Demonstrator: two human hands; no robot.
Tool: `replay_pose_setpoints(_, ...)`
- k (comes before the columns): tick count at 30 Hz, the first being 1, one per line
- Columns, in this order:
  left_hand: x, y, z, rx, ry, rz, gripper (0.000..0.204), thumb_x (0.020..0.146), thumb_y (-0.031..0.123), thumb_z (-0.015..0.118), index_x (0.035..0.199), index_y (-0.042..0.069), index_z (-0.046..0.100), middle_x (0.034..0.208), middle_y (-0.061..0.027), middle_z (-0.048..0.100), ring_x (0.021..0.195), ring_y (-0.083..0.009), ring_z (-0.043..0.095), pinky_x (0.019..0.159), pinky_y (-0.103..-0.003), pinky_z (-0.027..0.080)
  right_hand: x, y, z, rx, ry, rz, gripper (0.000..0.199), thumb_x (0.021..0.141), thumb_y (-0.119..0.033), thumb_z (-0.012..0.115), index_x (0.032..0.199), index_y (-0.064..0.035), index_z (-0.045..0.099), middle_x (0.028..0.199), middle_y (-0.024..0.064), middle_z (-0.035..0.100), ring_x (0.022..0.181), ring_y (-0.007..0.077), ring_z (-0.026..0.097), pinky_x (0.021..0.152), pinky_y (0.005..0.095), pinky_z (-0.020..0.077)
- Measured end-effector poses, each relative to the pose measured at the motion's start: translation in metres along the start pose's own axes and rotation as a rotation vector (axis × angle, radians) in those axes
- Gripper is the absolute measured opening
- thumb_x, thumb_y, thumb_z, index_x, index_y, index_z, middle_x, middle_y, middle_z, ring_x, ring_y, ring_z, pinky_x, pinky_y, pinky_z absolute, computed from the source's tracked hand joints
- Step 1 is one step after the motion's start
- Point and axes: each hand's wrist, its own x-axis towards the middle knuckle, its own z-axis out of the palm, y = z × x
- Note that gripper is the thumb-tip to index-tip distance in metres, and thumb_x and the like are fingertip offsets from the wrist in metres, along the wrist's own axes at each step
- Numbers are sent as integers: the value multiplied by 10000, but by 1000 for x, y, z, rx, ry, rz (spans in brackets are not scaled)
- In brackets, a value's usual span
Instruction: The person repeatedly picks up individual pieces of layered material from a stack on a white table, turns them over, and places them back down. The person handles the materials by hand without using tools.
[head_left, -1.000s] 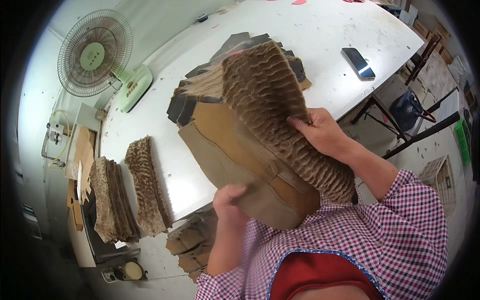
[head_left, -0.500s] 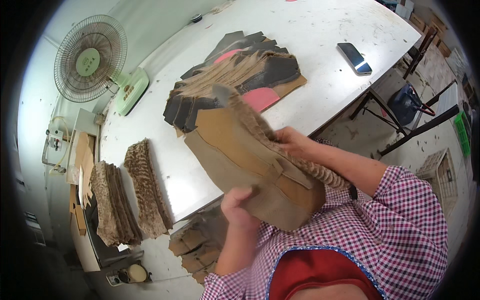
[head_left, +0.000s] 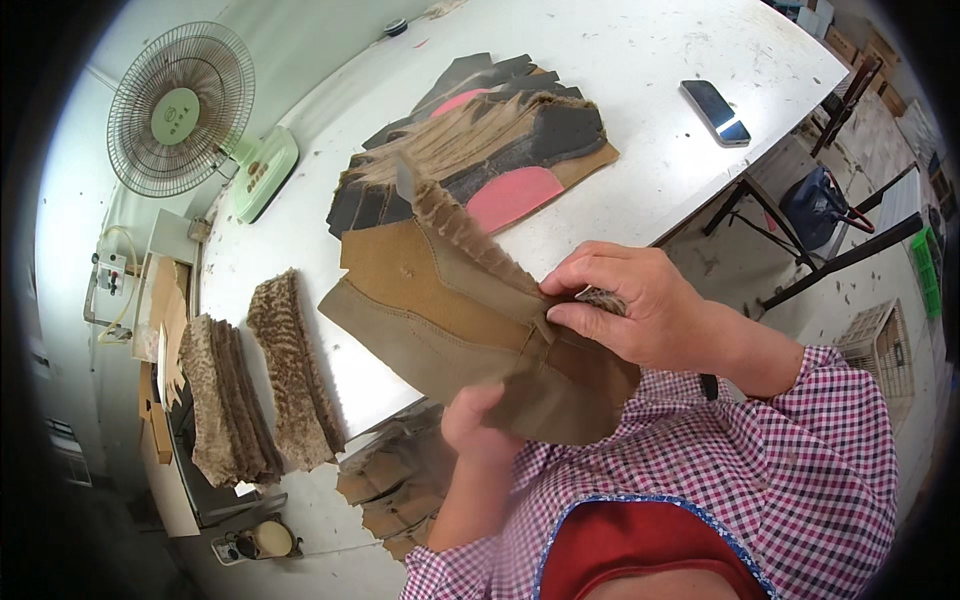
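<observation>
A stitched tan and olive piece, shaped like a boot upper [head_left: 430, 325], is held up in front of my body, over the table's near edge. My left hand [head_left: 480, 425] grips its lower edge with the thumb on top; the other fingers are hidden beneath. A brown fur strip [head_left: 470, 232] runs along the right edge of the upper, its far end sticking up. My right hand [head_left: 640, 305] pinches the fur strip between thumb and forefinger, close to a small tab on the upper. A patterned bit of fur pokes out between these fingers.
Beyond the upper lies a fanned pile of dark and tan pieces [head_left: 480, 135] with a pink piece [head_left: 515, 195]. Fur strips [head_left: 225, 400] are stacked at the left. A phone [head_left: 715, 112] lies at the right, a fan [head_left: 180, 115] stands at the back left.
The upper has shifted left and turned a little. My right hand has come over the fur strip, which now shows pinched; before, it was partly behind it. My left hand keeps its hold.
</observation>
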Motion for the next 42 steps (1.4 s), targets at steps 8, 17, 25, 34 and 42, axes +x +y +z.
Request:
replay_pose_setpoints(8,-1,-1,-6,149,-19,23,653,737,153,504,1338,-82,407,1307,-204,524,1207,-339,514,1049,-432,397,-4,-9,-12,67,-148,171,197,817,-79,686,980,28,663,898,144,677,817,242,675,694,315,532)
replay_pose_setpoints(17,-6,-19,-9,276,121,30,590,751,133,520,1304,-60,452,1271,-169,547,1181,-303,526,1035,-410,403,-16,-20,9,-97,82,86,132,840,-25,626,963,16,597,849,159,631,746,311,648,649,361,508)
replay_pose_setpoints(25,-9,-15,-6,619,89,94,618,742,112,543,1337,-12,432,1278,-150,534,1180,-303,522,1024,-432,419,-18,-11,14,-42,80,4,111,877,40,551,973,-8,522,821,162,574,738,343,601,641,378,478)
replay_pose_setpoints(34,12,34,-11,-28,15,270,512,885,238,486,1320,-26,434,1277,-163,541,1167,-331,544,996,-474,447,-14,-4,9,-58,-29,22,81,865,31,574,922,-6,529,815,162,583,730,342,602,624,375,468)
replay_pose_setpoints(42,30,31,-31,-214,166,102,462,937,218,459,1346,3,443,1339,-174,513,1207,-342,521,1036,-511,410,-26,11,11,19,-172,226,119,883,-47,605,989,-7,565,908,140,616,842,288,622,693,359,483)
